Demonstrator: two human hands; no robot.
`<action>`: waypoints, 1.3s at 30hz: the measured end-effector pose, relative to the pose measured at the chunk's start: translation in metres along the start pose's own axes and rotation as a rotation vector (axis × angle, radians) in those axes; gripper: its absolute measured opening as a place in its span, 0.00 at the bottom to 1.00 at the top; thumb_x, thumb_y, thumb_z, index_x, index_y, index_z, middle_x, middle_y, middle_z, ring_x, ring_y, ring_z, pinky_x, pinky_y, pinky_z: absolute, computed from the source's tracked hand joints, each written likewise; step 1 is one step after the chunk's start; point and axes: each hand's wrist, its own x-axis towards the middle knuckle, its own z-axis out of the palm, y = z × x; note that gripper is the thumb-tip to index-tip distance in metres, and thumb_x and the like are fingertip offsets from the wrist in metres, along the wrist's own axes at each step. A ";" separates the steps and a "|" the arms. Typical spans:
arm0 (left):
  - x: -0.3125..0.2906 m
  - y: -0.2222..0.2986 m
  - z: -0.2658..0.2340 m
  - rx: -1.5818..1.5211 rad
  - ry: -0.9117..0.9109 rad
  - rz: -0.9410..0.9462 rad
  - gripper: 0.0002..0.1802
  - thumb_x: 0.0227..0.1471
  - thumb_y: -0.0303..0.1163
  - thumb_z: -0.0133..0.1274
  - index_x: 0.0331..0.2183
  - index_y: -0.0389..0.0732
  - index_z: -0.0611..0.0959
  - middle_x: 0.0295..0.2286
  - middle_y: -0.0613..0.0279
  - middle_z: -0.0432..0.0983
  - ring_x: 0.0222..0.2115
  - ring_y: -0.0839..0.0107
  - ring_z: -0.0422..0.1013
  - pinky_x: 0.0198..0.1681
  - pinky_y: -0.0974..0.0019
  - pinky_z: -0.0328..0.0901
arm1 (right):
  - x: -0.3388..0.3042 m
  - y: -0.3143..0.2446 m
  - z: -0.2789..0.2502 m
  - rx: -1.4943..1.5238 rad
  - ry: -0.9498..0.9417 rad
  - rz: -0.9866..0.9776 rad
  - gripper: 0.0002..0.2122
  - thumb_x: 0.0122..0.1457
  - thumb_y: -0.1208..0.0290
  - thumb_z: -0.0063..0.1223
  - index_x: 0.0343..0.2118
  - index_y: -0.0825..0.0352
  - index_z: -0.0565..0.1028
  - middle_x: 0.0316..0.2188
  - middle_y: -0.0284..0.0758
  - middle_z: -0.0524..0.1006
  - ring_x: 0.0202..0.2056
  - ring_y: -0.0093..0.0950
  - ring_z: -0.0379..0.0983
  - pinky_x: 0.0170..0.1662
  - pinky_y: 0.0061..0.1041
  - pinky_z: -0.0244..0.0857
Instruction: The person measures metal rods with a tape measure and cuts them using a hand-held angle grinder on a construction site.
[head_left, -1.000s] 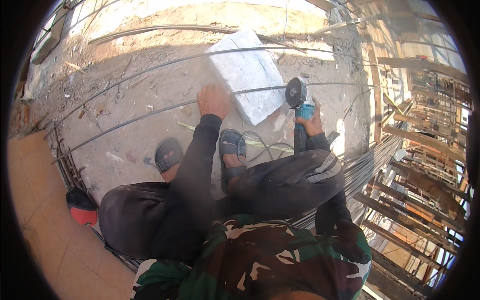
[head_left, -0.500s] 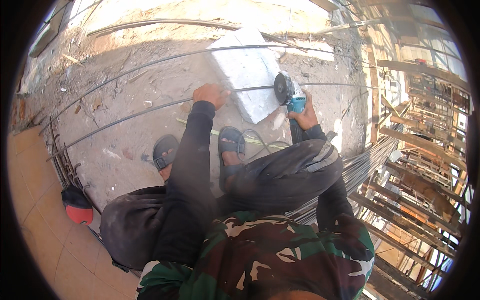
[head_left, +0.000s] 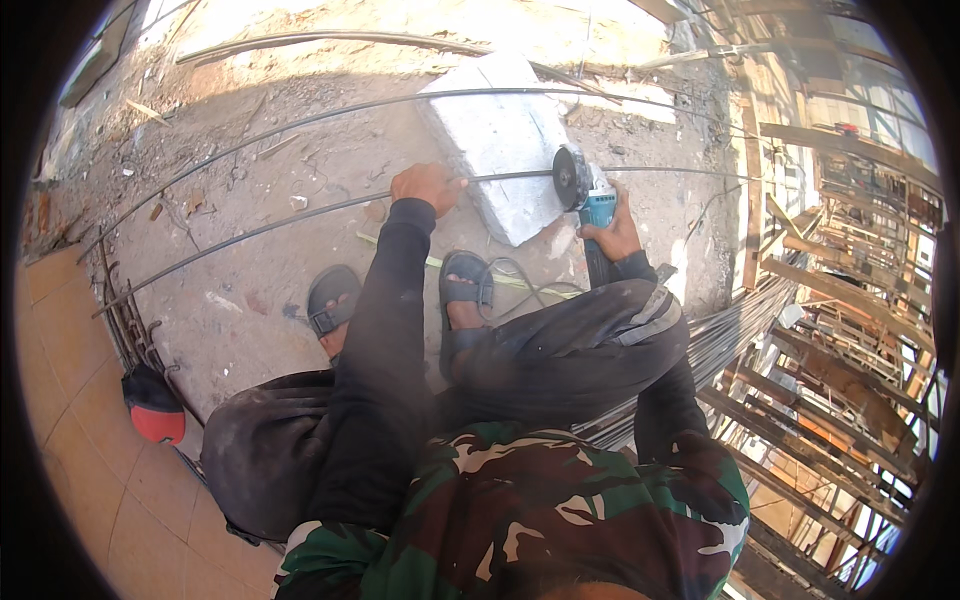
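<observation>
My left hand (head_left: 427, 188) is closed around a long dark steel rod (head_left: 250, 227), just left of a pale concrete slab (head_left: 510, 140). The rod crosses over the slab. In my right hand (head_left: 617, 228) is an angle grinder (head_left: 598, 208) with a teal body, gripped by its dark handle. Its round dark disc (head_left: 571, 178) stands at the rod near the slab's right edge; whether it touches the metal I cannot tell. A second rod (head_left: 330, 115) runs roughly alongside, farther away, across the slab's far part.
My sandalled feet (head_left: 462, 290) are on the dusty ground, with a cable (head_left: 525, 275) beside them. A red and black cap (head_left: 157, 408) lies at the left by the tiled floor (head_left: 75, 370). Bundled thin rods (head_left: 735, 335) and timber planks (head_left: 850, 280) fill the right side.
The view has shifted very slightly. Both hands keep their grips, and the grinder's disc stays by the rod at nearly the same place.
</observation>
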 end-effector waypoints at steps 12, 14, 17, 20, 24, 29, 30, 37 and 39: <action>-0.002 -0.001 0.001 -0.023 0.028 0.030 0.21 0.52 0.56 0.51 0.36 0.52 0.87 0.29 0.55 0.81 0.35 0.57 0.77 0.39 0.55 0.68 | 0.005 -0.002 -0.001 -0.070 0.018 0.012 0.46 0.34 0.73 0.67 0.60 0.61 0.53 0.43 0.44 0.72 0.45 0.37 0.71 0.51 0.30 0.64; -0.002 -0.001 0.003 -0.023 0.042 0.036 0.22 0.53 0.56 0.51 0.35 0.51 0.87 0.29 0.55 0.81 0.35 0.57 0.77 0.39 0.54 0.68 | 0.007 0.000 -0.002 -0.072 0.017 0.011 0.46 0.34 0.73 0.67 0.60 0.62 0.53 0.43 0.44 0.72 0.45 0.37 0.70 0.51 0.30 0.64; 0.000 0.000 0.004 -0.021 0.019 0.009 0.23 0.53 0.57 0.51 0.34 0.50 0.87 0.29 0.55 0.81 0.34 0.56 0.76 0.39 0.54 0.68 | 0.010 -0.001 -0.004 -0.088 0.006 0.000 0.46 0.34 0.73 0.66 0.60 0.64 0.52 0.44 0.45 0.72 0.45 0.38 0.70 0.51 0.31 0.64; -0.002 0.000 0.003 -0.036 0.011 0.000 0.24 0.52 0.57 0.51 0.32 0.47 0.87 0.28 0.54 0.81 0.35 0.55 0.76 0.39 0.53 0.67 | 0.013 -0.005 -0.003 -0.094 -0.013 0.027 0.47 0.34 0.73 0.66 0.60 0.65 0.52 0.44 0.46 0.72 0.45 0.38 0.70 0.52 0.31 0.64; -0.007 0.005 -0.006 -0.065 -0.008 -0.015 0.24 0.52 0.56 0.52 0.30 0.44 0.86 0.28 0.52 0.80 0.35 0.54 0.76 0.39 0.53 0.67 | 0.018 -0.005 -0.005 -0.080 -0.029 0.022 0.47 0.34 0.73 0.66 0.61 0.66 0.52 0.44 0.47 0.71 0.46 0.38 0.69 0.52 0.30 0.64; -0.006 0.000 0.000 -0.095 0.049 0.002 0.24 0.52 0.55 0.53 0.30 0.43 0.86 0.28 0.51 0.80 0.35 0.54 0.76 0.39 0.53 0.67 | 0.021 -0.006 -0.005 -0.159 -0.018 0.009 0.48 0.34 0.73 0.66 0.61 0.65 0.51 0.45 0.47 0.71 0.46 0.39 0.70 0.52 0.30 0.64; -0.006 0.000 0.000 -0.090 0.038 0.001 0.24 0.52 0.55 0.53 0.30 0.43 0.86 0.27 0.51 0.80 0.34 0.54 0.76 0.39 0.53 0.67 | 0.021 -0.006 -0.005 -0.162 -0.017 0.002 0.48 0.34 0.73 0.66 0.62 0.65 0.51 0.45 0.47 0.71 0.46 0.39 0.70 0.51 0.30 0.64; -0.007 0.003 -0.001 -0.081 0.045 0.021 0.21 0.52 0.53 0.53 0.30 0.45 0.86 0.26 0.51 0.80 0.33 0.54 0.76 0.37 0.52 0.67 | 0.017 -0.012 -0.004 -0.152 -0.017 0.021 0.47 0.34 0.73 0.66 0.61 0.62 0.52 0.43 0.45 0.73 0.44 0.38 0.71 0.50 0.30 0.65; -0.008 0.005 0.000 -0.094 0.069 0.036 0.21 0.51 0.53 0.53 0.30 0.46 0.86 0.26 0.51 0.80 0.33 0.53 0.76 0.37 0.53 0.66 | 0.014 -0.013 -0.005 -0.138 -0.014 0.069 0.47 0.34 0.73 0.66 0.61 0.62 0.52 0.42 0.44 0.73 0.44 0.38 0.71 0.50 0.30 0.65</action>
